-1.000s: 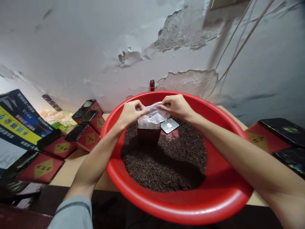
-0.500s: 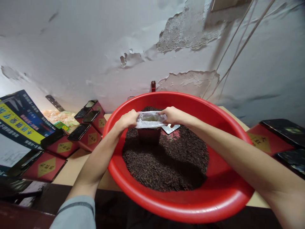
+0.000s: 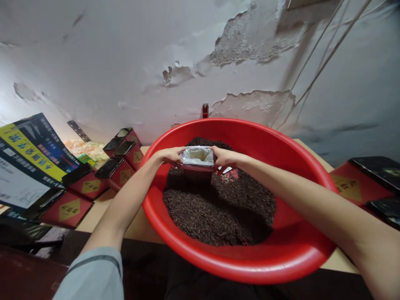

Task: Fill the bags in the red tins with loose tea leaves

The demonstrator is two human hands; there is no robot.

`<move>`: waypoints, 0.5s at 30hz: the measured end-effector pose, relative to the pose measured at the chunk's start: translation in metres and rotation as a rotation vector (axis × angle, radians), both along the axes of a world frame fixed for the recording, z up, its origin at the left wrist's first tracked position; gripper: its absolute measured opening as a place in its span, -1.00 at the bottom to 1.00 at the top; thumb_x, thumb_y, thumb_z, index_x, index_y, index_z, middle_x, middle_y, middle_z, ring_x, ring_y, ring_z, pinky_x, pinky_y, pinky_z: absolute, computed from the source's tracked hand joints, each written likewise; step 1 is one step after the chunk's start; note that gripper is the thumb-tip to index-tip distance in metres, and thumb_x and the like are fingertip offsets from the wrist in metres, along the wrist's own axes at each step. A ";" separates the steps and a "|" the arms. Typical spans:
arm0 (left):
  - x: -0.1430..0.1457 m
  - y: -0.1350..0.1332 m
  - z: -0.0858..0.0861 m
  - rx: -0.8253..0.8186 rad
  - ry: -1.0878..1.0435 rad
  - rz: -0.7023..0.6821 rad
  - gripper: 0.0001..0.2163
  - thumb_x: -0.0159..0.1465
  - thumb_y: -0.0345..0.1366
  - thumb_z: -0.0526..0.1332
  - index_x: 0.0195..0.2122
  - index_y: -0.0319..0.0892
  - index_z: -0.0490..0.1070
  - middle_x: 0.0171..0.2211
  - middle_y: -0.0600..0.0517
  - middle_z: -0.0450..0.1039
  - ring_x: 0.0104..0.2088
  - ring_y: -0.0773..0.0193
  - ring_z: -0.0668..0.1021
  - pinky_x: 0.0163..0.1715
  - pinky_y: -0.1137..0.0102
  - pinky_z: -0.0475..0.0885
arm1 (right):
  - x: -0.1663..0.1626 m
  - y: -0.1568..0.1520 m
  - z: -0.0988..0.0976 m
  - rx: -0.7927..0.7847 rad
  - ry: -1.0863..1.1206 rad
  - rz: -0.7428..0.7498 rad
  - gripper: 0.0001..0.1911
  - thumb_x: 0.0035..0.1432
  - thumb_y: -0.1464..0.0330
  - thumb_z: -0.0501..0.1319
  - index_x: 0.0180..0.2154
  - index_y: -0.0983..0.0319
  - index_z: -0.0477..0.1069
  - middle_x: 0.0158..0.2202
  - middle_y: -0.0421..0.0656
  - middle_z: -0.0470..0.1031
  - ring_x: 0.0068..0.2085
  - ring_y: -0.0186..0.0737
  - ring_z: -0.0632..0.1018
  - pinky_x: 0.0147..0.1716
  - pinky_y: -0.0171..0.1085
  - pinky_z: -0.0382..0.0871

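A clear plastic bag (image 3: 197, 157) lines a dark red tin (image 3: 196, 175), its mouth spread open at the tin's rim. The tin stands upright on dark, dried tea-like leaves (image 3: 215, 221) inside a big red basin (image 3: 237, 271). My left hand (image 3: 171, 155) is closed on the bag's edge at the left side of the rim. On the right side, my right hand (image 3: 223, 157) grips the bag's edge, with fingers against the tin. Behind that hand a silvery scoop-like piece (image 3: 225, 170) lies partly hidden on the leaves.
Several red tins with yellow diamond labels (image 3: 68, 209) stand on the wooden table (image 3: 140, 227) to the left, beside a printed cardboard box (image 3: 34, 162). More tins (image 3: 359, 183) are at the right. A peeling wall (image 3: 140, 83) rises behind the basin.
The bag's mouth has opened from a narrow slit and now sits around the tin's rim. Both hands have come down to the tin's sides. The view has shifted slightly.
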State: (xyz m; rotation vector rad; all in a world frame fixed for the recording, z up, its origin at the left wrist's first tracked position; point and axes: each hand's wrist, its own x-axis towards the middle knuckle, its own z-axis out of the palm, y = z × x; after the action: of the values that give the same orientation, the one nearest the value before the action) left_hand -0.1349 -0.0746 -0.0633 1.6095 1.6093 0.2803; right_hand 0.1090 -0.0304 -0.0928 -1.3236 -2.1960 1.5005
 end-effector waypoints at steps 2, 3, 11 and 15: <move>-0.001 -0.001 -0.006 -0.013 -0.032 0.014 -0.07 -0.08 -0.55 0.19 0.40 0.02 0.11 0.15 -0.12 0.41 -0.31 0.27 0.56 -0.51 0.50 0.49 | -0.002 -0.004 -0.001 -0.047 0.025 -0.011 0.08 -0.18 0.71 0.30 0.36 0.12 0.02 0.05 0.01 0.48 -0.43 -0.34 0.57 -0.56 -0.37 0.53; 0.000 -0.003 -0.009 -0.008 -0.033 0.014 -0.04 -0.08 -0.55 0.20 0.41 0.01 0.07 0.16 -0.14 0.40 -0.29 0.24 0.57 -0.53 0.51 0.49 | -0.003 -0.006 -0.002 -0.055 0.036 -0.021 0.08 -0.16 0.70 0.29 0.36 0.12 0.00 0.05 0.00 0.48 -0.44 -0.35 0.56 -0.56 -0.37 0.53; 0.004 -0.002 -0.025 -0.046 -0.140 0.111 -0.14 -0.01 -0.47 0.29 0.36 0.02 0.09 0.14 -0.12 0.44 -0.20 0.20 0.61 -0.49 0.50 0.54 | -0.013 -0.017 -0.012 -0.076 0.093 -0.210 -0.24 0.06 0.59 0.19 0.28 0.12 0.12 -0.31 -0.20 0.48 -0.53 -0.40 0.42 -0.49 -0.32 0.54; 0.005 0.004 -0.030 -0.117 -0.205 0.199 -0.19 -0.05 -0.56 0.29 0.25 0.08 0.22 -0.03 0.01 0.53 -0.36 0.35 0.59 -0.38 0.44 0.59 | -0.011 -0.016 -0.021 -0.165 0.118 -0.241 -0.35 0.14 0.56 0.18 0.23 0.11 0.17 -0.48 -0.33 0.37 -0.55 -0.41 0.40 -0.42 -0.29 0.57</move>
State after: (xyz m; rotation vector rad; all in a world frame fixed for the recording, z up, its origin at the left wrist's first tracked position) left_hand -0.1300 -0.0703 -0.0931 1.2911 1.5969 0.4332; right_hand 0.0976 -0.0463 -0.1134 -1.4472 -1.8027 1.6458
